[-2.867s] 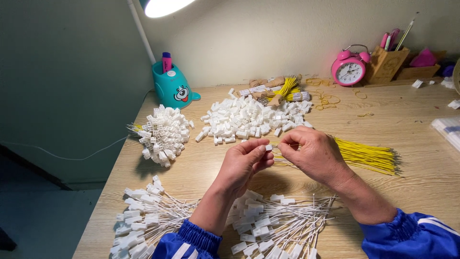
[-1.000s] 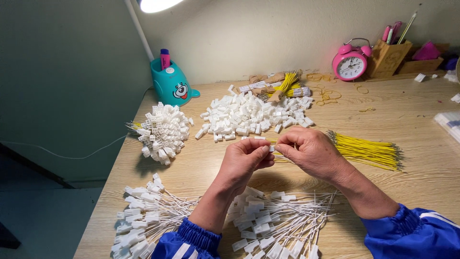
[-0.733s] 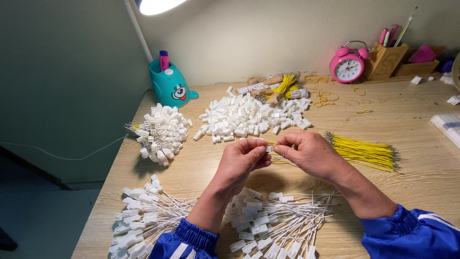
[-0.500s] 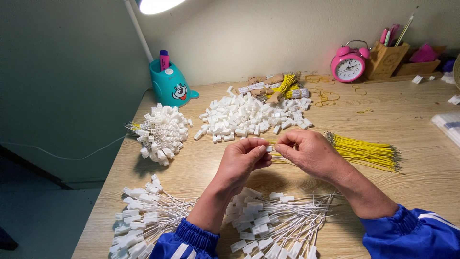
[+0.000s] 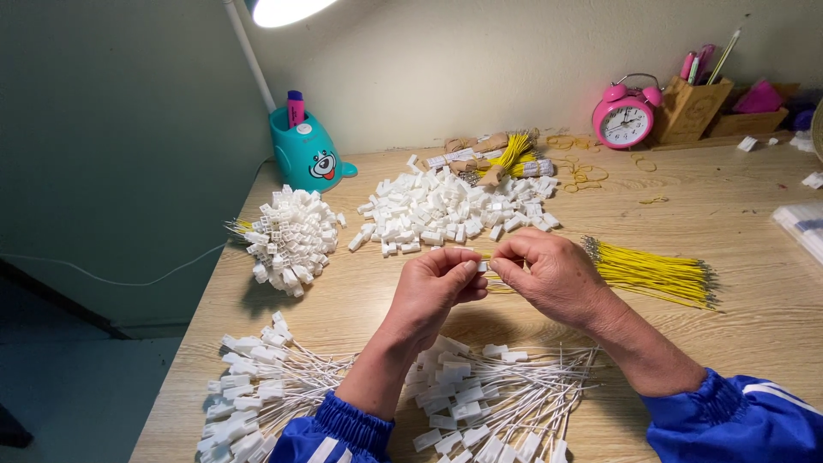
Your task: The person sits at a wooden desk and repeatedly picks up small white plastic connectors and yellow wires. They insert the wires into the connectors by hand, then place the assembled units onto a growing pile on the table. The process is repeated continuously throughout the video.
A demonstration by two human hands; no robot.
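Note:
My left hand (image 5: 435,290) and my right hand (image 5: 550,276) meet fingertip to fingertip above the wooden table (image 5: 737,283). Between them they pinch a small white plastic connector (image 5: 482,267), and a yellow wire shows at my right fingers. A bundle of yellow wires (image 5: 656,276) lies just right of my right hand. A heap of loose white connectors (image 5: 450,213) lies just beyond my hands.
White-wired connectors lie in two piles near the front edge (image 5: 497,403) (image 5: 257,399). A cluster of connectors on yellow wires (image 5: 287,238) sits at left. A teal pen cup (image 5: 307,154), pink alarm clock (image 5: 623,118), wooden pen holder (image 5: 694,107) and tied wire bundles (image 5: 497,156) stand at the back.
My hands stay together at the same spot, only the fingertips shifting slightly on the connector. The view has drifted a little.

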